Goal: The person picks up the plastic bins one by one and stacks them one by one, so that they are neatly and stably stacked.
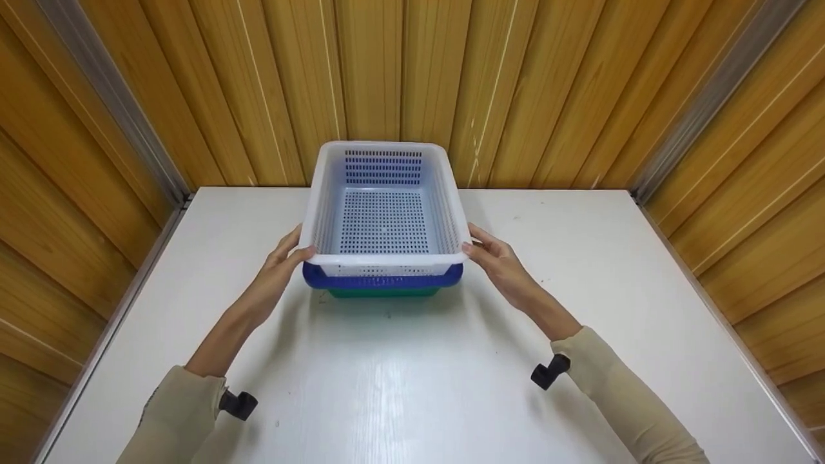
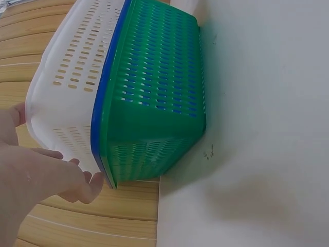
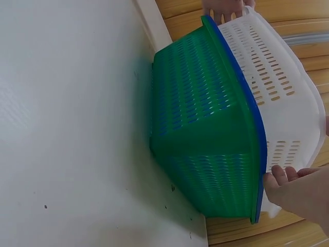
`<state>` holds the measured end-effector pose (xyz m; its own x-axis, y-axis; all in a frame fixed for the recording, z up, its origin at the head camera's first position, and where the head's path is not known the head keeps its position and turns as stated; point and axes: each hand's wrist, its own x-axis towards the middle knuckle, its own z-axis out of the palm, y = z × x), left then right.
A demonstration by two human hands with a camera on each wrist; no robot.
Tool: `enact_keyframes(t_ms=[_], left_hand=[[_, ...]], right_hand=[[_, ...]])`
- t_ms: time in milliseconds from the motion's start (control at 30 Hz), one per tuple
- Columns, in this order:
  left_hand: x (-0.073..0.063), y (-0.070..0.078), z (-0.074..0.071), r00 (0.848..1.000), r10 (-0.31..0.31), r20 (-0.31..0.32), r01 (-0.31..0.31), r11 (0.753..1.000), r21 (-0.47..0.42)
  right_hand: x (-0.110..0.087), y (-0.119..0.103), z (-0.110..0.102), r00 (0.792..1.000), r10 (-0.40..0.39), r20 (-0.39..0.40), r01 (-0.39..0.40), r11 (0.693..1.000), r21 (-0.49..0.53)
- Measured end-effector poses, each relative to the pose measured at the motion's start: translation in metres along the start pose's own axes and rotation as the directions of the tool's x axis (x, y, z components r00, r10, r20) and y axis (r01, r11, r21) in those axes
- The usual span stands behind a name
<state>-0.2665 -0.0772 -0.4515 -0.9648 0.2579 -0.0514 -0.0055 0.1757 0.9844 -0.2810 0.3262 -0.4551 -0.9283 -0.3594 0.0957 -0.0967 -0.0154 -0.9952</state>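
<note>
A white perforated plastic basket (image 1: 383, 260) sits partway down inside a blue basket (image 1: 387, 282), its rim standing well above the blue one. Around the blue basket is a green basket (image 2: 154, 121), which rests on the table. My left hand (image 1: 278, 269) grips the white rim at its near left corner, thumb on top and fingers underneath against the side. At the near right corner my right hand (image 1: 506, 267) holds the same rim in a like manner. In the right wrist view, the right fingertips (image 3: 278, 175) lie close to the blue rim.
The stack stands at the back of a white table (image 1: 380, 380), close to a wood-patterned panel wall (image 1: 374, 71). Similar panels rise at left and right, with grey metal posts (image 1: 116, 96) in the corners. A black wrist mount (image 1: 238, 405) juts from each sleeve.
</note>
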Motion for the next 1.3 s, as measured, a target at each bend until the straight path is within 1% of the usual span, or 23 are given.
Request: enact_keyframes(t_ms=[100,300,500,567,700,833,967,1133,1200,1300], left_hand=[[0.001,0.001,-0.002,1.0,0.006,0.004,-0.006,1.0,-0.021],[0.0,0.001,-0.005,1.0,-0.018,0.024,0.019,0.999,-0.046],[0.002,-0.007,-0.007,0.998,-0.024,0.051,0.027,0.998,-0.059],[0.003,-0.01,-0.007,0.997,-0.029,0.07,0.033,0.998,-0.062],[0.004,-0.013,-0.009,0.991,-0.029,0.134,0.041,0.995,-0.087],[0.006,-0.014,-0.011,0.985,-0.034,0.167,0.054,0.991,-0.12],[0.009,-0.016,-0.012,0.985,-0.048,0.164,0.068,0.99,-0.12],[0.008,-0.019,-0.012,0.987,-0.068,0.143,0.083,0.991,-0.104],[0.008,-0.02,-0.012,0.987,-0.066,0.144,0.08,0.992,-0.1],[0.008,-0.019,-0.013,0.986,-0.06,0.155,0.075,0.992,-0.099]], right_hand=[[0.002,-0.004,0.001,1.0,0.017,-0.007,-0.017,1.0,-0.024],[0.003,-0.009,0.003,0.998,0.054,-0.023,-0.054,0.998,-0.027],[0.003,-0.003,0.003,0.998,0.067,0.005,-0.067,0.998,-0.003],[0.002,-0.001,0.004,0.996,0.091,0.007,-0.091,0.996,0.011],[0.002,0.0,0.006,0.991,0.134,0.016,-0.134,0.99,0.05],[0.001,0.002,0.007,0.99,0.142,0.015,-0.143,0.987,0.073],[0.001,0.005,0.008,0.991,0.136,0.009,-0.137,0.986,0.094],[0.0,0.009,0.009,0.992,0.124,0.009,-0.125,0.985,0.115],[0.001,0.011,0.009,0.992,0.124,0.007,-0.124,0.985,0.122],[0.002,0.012,0.006,0.992,0.127,-0.019,-0.123,0.982,0.141]])
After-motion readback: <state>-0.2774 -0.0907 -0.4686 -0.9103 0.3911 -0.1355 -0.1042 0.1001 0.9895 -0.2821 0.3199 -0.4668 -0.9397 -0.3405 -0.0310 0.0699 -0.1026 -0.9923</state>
